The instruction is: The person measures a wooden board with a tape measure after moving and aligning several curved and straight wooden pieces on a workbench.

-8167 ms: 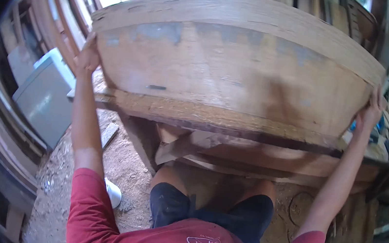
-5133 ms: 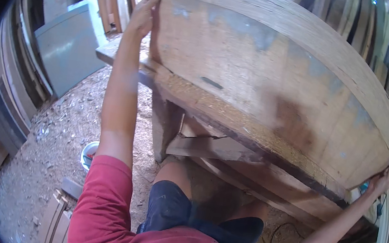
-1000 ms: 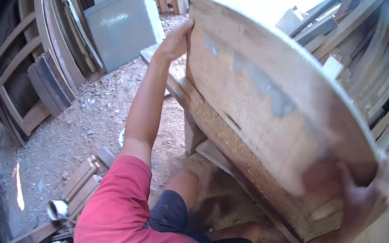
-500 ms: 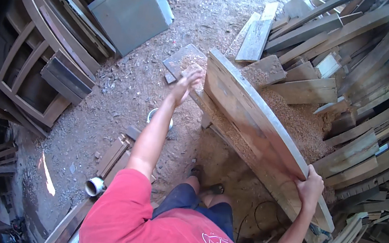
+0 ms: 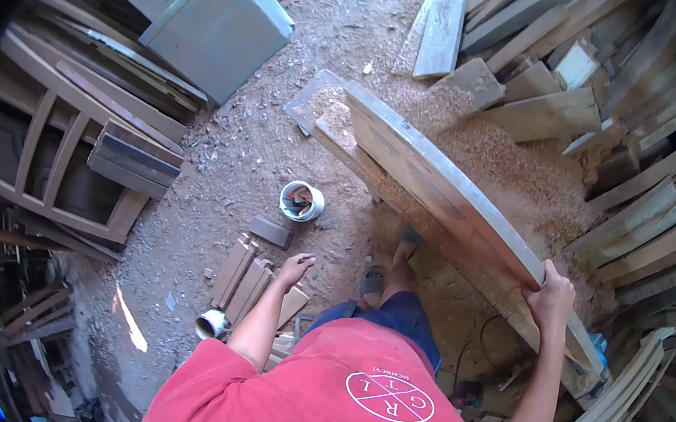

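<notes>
A wide wooden panel (image 5: pixel 434 198) with a curved upper edge stands on edge along a narrow plank bench (image 5: pixel 335 135). My right hand (image 5: pixel 550 295) is closed over the panel's upper edge near its right end, with the thumb on the near face. Away from the panel, my left hand (image 5: pixel 294 271) hangs low with loosely bent fingers and nothing visible in it. Below that hand lie several short wood blocks (image 5: pixel 248 289). A blue tool (image 5: pixel 599 344), partly hidden, sits by the panel's right end.
A white bucket (image 5: pixel 318 210) with small items stands on the floor left of the bench. Wood shavings (image 5: pixel 521 180) heap behind the panel. Stacked boards (image 5: pixel 551 115) line the right. Frames (image 5: pixel 33 141) and a grey-green box-like panel (image 5: pixel 216 33) stand at left.
My left hand has moved from the panel's far end back toward my body, near the wood blocks. My right hand keeps its hold on the panel. The view has shifted slightly.
</notes>
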Demonstrator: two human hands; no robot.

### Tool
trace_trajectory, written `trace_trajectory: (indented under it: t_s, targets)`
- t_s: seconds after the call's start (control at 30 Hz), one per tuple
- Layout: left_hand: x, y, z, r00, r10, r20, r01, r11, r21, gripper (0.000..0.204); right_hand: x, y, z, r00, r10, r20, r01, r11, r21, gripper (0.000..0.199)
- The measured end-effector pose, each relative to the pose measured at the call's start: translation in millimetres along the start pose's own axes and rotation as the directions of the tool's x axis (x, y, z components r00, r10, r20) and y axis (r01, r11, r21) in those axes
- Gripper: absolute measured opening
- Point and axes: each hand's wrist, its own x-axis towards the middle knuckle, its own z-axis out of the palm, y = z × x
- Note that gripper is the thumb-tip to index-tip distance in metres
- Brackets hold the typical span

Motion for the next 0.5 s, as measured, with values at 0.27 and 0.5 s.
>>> trace_trajectory:
  t_s: [0.27, 0.5]
  targets:
    - [-12.9, 247.9, 12.2, 0.946, 0.286, -0.152, -0.318, 0.909, -0.269, 0.06, -1.3, 8.7, 8.7, 0.995, -0.05, 0.091, 0.041, 0.994, 0.099, 0.04]
    - [-39.7, 424.0, 33.6, 0.973, 0.157, -0.171, -0.222, 0.842, -0.491, 0.078, 2.9, 27.4, 11.7, 0.982, -0.182, 0.051, 0.176, 0.98, 0.093, 0.046]
